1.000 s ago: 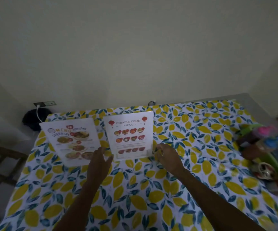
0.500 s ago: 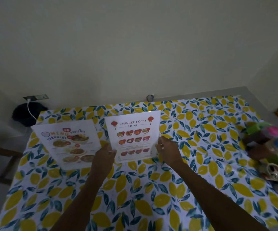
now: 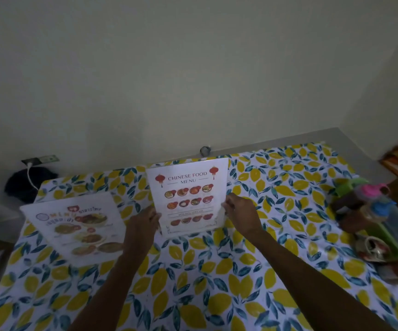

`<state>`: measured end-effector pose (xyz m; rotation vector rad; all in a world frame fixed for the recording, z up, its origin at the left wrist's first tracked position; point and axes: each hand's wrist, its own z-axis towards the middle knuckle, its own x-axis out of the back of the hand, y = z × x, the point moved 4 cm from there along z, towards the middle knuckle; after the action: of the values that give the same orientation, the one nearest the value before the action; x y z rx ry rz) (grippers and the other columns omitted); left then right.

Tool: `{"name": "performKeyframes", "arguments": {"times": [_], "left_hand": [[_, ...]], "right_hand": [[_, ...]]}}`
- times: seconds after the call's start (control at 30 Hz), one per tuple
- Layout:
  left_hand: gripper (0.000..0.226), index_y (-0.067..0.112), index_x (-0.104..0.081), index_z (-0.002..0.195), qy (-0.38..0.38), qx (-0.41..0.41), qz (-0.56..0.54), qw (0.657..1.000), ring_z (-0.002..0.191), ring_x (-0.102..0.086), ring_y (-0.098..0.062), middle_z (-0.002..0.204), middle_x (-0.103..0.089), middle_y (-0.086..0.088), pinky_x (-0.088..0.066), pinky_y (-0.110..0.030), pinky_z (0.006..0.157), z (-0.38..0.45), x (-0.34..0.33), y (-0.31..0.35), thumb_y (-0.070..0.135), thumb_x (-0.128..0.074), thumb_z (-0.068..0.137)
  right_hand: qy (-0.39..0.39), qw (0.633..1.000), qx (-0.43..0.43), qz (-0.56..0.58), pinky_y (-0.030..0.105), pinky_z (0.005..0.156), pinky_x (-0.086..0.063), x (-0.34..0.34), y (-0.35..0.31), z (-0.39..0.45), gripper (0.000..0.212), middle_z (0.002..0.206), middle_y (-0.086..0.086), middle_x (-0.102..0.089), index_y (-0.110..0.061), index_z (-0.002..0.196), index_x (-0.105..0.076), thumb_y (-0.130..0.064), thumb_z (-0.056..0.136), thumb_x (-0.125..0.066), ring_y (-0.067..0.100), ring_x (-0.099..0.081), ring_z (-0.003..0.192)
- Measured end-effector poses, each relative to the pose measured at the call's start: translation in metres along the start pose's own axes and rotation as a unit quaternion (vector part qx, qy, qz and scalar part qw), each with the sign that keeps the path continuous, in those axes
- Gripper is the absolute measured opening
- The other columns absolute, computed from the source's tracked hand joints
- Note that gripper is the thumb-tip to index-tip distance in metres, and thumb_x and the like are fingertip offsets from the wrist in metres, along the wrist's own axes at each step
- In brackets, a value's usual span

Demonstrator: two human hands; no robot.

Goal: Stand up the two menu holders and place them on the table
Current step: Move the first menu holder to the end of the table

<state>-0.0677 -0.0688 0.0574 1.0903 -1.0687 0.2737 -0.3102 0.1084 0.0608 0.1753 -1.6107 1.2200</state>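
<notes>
The Chinese food menu holder [image 3: 188, 187] is tilted up off the lemon-print table [image 3: 217, 283], its top edge raised toward the wall. My left hand [image 3: 143, 225] grips its lower left edge and my right hand [image 3: 239, 213] grips its lower right edge. A second menu holder [image 3: 73, 225], printed with dishes and coloured letters, lies flat on the table to the left, apart from both hands.
A green caddy [image 3: 389, 237] with bottles and jars stands at the table's right edge. A wall socket with a white cable [image 3: 32, 175] and a dark bag [image 3: 28, 187] sit behind the table's far left corner.
Both hands closed on the sides of the Chinese food menu holder and lifted its top edge up from lying flat. The other menu holder stayed flat.
</notes>
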Motion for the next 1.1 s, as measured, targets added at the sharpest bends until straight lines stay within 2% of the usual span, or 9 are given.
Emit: {"name": "performKeyframes", "arguments": {"times": [0.2,0.37,0.5,0.57,0.63,0.77,0.83,0.93,1.1], "left_hand": [[0.021,0.016,-0.058,0.080,-0.010,-0.051,-0.011,0.999,0.061,-0.060,-0.017,0.073,-0.065,0.004,-0.053,-0.038,0.060,0.044,-0.034,0.102,0.029,-0.055,0.096],[0.028,0.017,-0.064,0.089,-0.009,-0.115,0.042,0.992,0.069,-0.061,-0.017,0.085,-0.069,0.002,-0.047,-0.031,0.061,0.082,-0.094,0.213,0.036,-0.045,0.099],[0.018,0.017,-0.066,0.080,0.001,-0.131,0.033,0.991,0.062,-0.062,-0.018,0.076,-0.069,0.001,-0.044,-0.027,0.053,0.116,-0.164,0.305,0.027,-0.060,0.094],[0.005,0.018,-0.069,0.083,-0.001,-0.191,0.101,0.976,0.063,-0.065,-0.018,0.079,-0.070,0.001,-0.051,-0.031,0.053,0.135,-0.201,0.343,0.021,-0.070,0.086],[0.024,0.014,-0.073,0.095,-0.033,-0.270,0.185,0.944,0.069,-0.069,-0.023,0.090,-0.071,-0.005,-0.054,-0.031,0.051,0.150,-0.244,0.367,0.006,-0.079,0.073],[0.027,0.011,-0.072,0.101,-0.056,-0.264,0.171,0.948,0.078,-0.071,-0.027,0.099,-0.072,-0.007,-0.058,-0.035,0.058,0.167,-0.289,0.417,0.001,-0.075,0.076],[0.010,0.016,-0.073,0.096,-0.031,-0.191,0.092,0.977,0.078,-0.069,-0.024,0.095,-0.073,-0.003,-0.055,-0.032,0.062,0.175,-0.295,0.441,0.019,-0.069,0.088],[0.030,0.020,-0.071,0.105,-0.084,-0.070,0.046,0.993,0.088,-0.067,-0.024,0.097,-0.073,-0.002,-0.054,-0.037,0.078,0.189,-0.313,0.456,0.042,-0.053,0.094],[0.027,0.022,-0.070,0.096,-0.069,-0.070,0.070,0.993,0.082,-0.069,-0.023,0.093,-0.074,0.000,-0.057,-0.041,0.072,0.210,-0.336,0.467,0.042,-0.053,0.093]], "right_hand": [[0.034,0.999,-0.006,-0.036,0.032,0.056,-0.045,0.085,0.063,0.044,0.023,0.070,0.011,-0.066,-0.008,0.081,-0.057,-0.026,0.093,-0.061,0.024,-0.058,0.061],[0.021,0.998,-0.007,-0.057,0.028,0.059,-0.037,0.178,0.151,0.101,0.022,0.073,0.013,-0.068,-0.008,0.079,-0.059,-0.026,0.091,-0.064,0.028,-0.063,0.068],[0.023,0.996,-0.005,-0.091,0.029,0.058,-0.036,0.252,0.239,0.151,0.021,0.073,0.014,-0.069,-0.008,0.078,-0.060,-0.024,0.088,-0.067,0.028,-0.062,0.067],[0.040,0.993,-0.007,-0.114,0.032,0.059,-0.041,0.284,0.281,0.168,0.022,0.072,0.016,-0.070,-0.007,0.077,-0.060,-0.025,0.087,-0.068,0.034,-0.065,0.069],[0.047,0.992,-0.014,-0.115,0.030,0.059,-0.043,0.307,0.318,0.183,0.021,0.073,0.016,-0.071,-0.008,0.079,-0.061,-0.025,0.087,-0.068,0.033,-0.066,0.068],[0.049,0.993,-0.024,-0.104,0.027,0.059,-0.041,0.332,0.377,0.205,0.018,0.073,0.014,-0.072,-0.010,0.079,-0.060,-0.025,0.087,-0.068,0.031,-0.066,0.067],[0.042,0.994,-0.038,-0.098,0.032,0.060,-0.051,0.334,0.403,0.214,0.020,0.073,0.013,-0.073,-0.011,0.079,-0.059,-0.027,0.086,-0.068,0.030,-0.068,0.066],[0.038,0.995,-0.040,-0.086,0.031,0.059,-0.048,0.333,0.432,0.226,0.020,0.073,0.014,-0.072,-0.010,0.079,-0.059,-0.027,0.086,-0.068,0.030,-0.065,0.065],[0.038,0.997,-0.040,-0.055,0.028,0.058,-0.047,0.330,0.460,0.246,0.019,0.071,0.010,-0.071,-0.012,0.078,-0.059,-0.026,0.087,-0.069,0.023,-0.063,0.060]]}}
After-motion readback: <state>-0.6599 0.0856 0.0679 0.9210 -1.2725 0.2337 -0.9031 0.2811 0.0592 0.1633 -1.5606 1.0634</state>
